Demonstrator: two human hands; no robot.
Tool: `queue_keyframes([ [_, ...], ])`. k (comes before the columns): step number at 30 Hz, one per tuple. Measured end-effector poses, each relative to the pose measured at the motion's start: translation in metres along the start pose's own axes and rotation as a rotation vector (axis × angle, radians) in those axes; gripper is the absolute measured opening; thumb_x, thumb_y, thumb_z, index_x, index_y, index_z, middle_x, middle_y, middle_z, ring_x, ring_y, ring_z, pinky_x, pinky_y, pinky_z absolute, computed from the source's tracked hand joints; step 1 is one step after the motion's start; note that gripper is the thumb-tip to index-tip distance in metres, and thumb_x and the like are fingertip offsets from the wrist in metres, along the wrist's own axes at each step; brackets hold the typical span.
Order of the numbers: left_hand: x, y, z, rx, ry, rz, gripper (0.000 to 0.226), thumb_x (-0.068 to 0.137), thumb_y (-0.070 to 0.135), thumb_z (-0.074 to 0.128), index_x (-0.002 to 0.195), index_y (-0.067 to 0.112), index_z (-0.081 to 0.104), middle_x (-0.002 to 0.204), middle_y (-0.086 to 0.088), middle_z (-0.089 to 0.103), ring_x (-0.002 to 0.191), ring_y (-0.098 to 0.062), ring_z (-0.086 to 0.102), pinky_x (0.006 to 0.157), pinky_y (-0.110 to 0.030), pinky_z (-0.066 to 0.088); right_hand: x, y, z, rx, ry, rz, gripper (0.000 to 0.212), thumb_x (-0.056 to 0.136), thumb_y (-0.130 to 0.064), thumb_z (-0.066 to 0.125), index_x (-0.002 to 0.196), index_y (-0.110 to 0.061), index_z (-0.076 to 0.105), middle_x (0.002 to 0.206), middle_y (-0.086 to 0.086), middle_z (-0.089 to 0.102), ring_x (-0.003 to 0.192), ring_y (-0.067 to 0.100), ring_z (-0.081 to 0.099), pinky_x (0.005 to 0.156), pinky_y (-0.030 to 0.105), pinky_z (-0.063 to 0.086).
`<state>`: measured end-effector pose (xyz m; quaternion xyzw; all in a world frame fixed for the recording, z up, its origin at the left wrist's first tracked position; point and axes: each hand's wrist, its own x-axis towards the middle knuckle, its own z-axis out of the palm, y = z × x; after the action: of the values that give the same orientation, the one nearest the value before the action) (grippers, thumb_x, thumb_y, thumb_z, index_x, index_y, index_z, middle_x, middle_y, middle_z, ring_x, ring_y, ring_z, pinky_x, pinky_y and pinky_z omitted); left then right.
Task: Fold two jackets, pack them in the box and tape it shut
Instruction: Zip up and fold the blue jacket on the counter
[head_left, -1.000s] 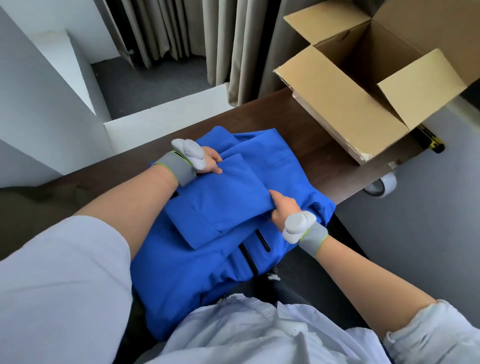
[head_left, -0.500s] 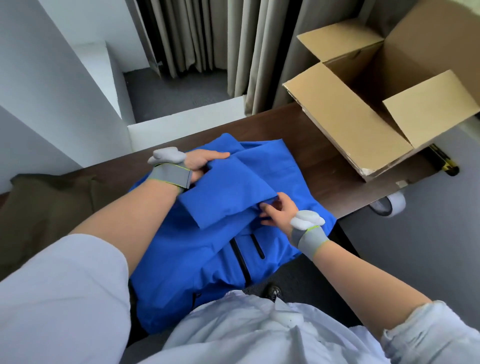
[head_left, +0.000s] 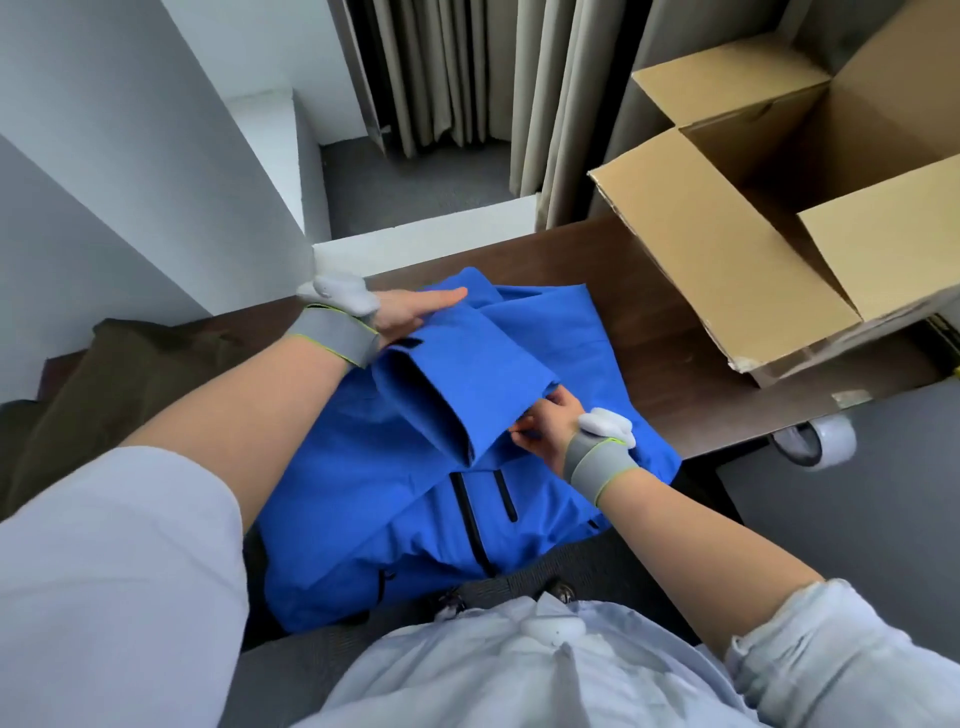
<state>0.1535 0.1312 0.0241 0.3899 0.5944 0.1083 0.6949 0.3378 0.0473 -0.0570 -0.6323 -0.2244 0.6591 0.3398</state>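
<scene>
A blue jacket (head_left: 441, 499) lies on the dark wooden table (head_left: 670, 364), its lower part hanging over the near edge. One sleeve is folded across its chest. My left hand (head_left: 410, 314) lies flat with straight fingers on the upper end of that sleeve. My right hand (head_left: 545, 428) pinches the sleeve's cuff end. An olive-brown jacket (head_left: 124, 374) lies at the table's left. An open cardboard box (head_left: 779, 218) stands at the right with its flaps up.
A roll of clear tape (head_left: 818, 441) sticks out past the table's right front edge. Grey curtains (head_left: 566, 104) hang behind the table. A white wall (head_left: 130, 156) and ledge close off the left side. Grey carpet lies below.
My left hand has gone from gripping the sleeve's top to lying flat on it. My right hand slid along the cuff end, and the folded sleeve now lies more diagonally.
</scene>
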Motion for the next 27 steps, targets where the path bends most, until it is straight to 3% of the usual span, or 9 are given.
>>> queue_keyframes([
  [4,-0.008,-0.011,0.0,0.466,0.089,-0.092,0.075,0.062,0.011,0.08,0.13,0.005,0.049,0.126,-0.01,0.06,0.113,-0.029,0.06,0.098,-0.044,0.048,0.004,0.001,-0.005,-0.197,0.003,-0.124,0.027,0.093,0.005,0.043,0.112,-0.009,0.056,0.088,0.011,0.058,0.045,0.012,0.059,0.041,0.017,0.051],
  [6,-0.003,-0.014,-0.005,0.696,0.248,-0.086,0.073,0.073,0.015,0.078,0.136,0.009,0.044,0.133,-0.007,0.052,0.121,-0.029,0.052,0.104,-0.041,0.042,0.004,0.002,-0.005,-0.2,-0.033,-0.114,0.017,0.094,-0.003,0.048,0.103,-0.012,0.06,0.085,0.008,0.058,0.047,0.009,0.06,0.044,0.018,0.053],
  [8,-0.001,-0.018,-0.009,0.558,0.278,-0.063,0.058,0.076,0.018,0.074,0.128,0.007,0.052,0.128,-0.011,0.057,0.116,-0.029,0.056,0.103,-0.039,0.044,0.0,-0.001,-0.002,-0.204,-0.076,-0.084,0.009,0.094,-0.012,0.053,0.086,-0.012,0.057,0.078,0.007,0.057,0.048,0.011,0.061,0.046,0.021,0.054],
  [11,0.0,-0.009,-0.008,0.309,0.175,-0.012,0.018,0.086,0.021,0.063,0.092,0.004,0.059,0.084,-0.006,0.07,0.068,-0.01,0.069,0.07,-0.019,0.056,-0.001,-0.01,0.004,-0.194,-0.086,-0.096,0.011,0.097,-0.014,0.049,0.092,-0.006,0.054,0.081,0.008,0.058,0.061,0.021,0.057,0.047,0.022,0.054],
  [14,0.0,0.016,-0.007,0.226,0.156,-0.011,0.036,0.101,0.014,0.036,0.072,0.003,0.055,0.044,0.0,0.062,0.032,-0.005,0.056,0.028,-0.01,0.036,0.004,-0.013,0.011,-0.531,0.003,-0.227,0.021,0.099,-0.015,0.043,0.109,-0.002,0.058,0.107,0.021,0.061,0.092,0.038,0.061,0.075,0.038,0.054],
  [16,-0.002,0.027,-0.006,0.393,0.121,-0.031,0.028,0.099,0.019,0.045,0.092,-0.003,0.061,0.077,-0.002,0.071,0.061,-0.004,0.066,0.045,-0.009,0.046,0.005,-0.01,0.007,-0.839,0.03,-0.319,0.03,0.1,-0.017,0.04,0.122,-0.002,0.055,0.12,0.021,0.06,0.111,0.038,0.055,0.089,0.036,0.042],
  [19,0.0,0.021,-0.023,0.738,0.173,-0.054,0.055,0.087,0.028,0.066,0.133,0.004,0.048,0.133,-0.006,0.054,0.121,-0.021,0.053,0.102,-0.024,0.04,0.005,-0.006,-0.001,-0.88,-0.055,-0.334,0.03,0.098,-0.017,0.043,0.122,-0.007,0.057,0.112,0.018,0.064,0.105,0.038,0.06,0.092,0.04,0.047],
  [22,-0.007,-0.008,-0.033,0.808,0.212,-0.132,0.062,0.075,0.04,0.075,0.126,0.014,0.05,0.128,-0.007,0.057,0.115,-0.026,0.057,0.101,-0.035,0.045,0.013,-0.005,-0.007,-0.987,-0.077,-0.259,0.025,0.095,-0.013,0.041,0.107,0.001,0.057,0.091,0.021,0.066,0.092,0.042,0.064,0.083,0.048,0.052],
  [27,-0.001,-0.045,-0.038,1.008,0.086,-0.304,0.101,0.046,0.048,0.077,0.135,0.019,0.039,0.134,-0.005,0.051,0.117,-0.03,0.056,0.098,-0.045,0.047,0.011,0.0,-0.006,-1.049,-0.08,-0.293,0.017,0.093,-0.011,0.042,0.105,-0.001,0.049,0.1,0.027,0.062,0.083,0.041,0.06,0.079,0.051,0.05],
])
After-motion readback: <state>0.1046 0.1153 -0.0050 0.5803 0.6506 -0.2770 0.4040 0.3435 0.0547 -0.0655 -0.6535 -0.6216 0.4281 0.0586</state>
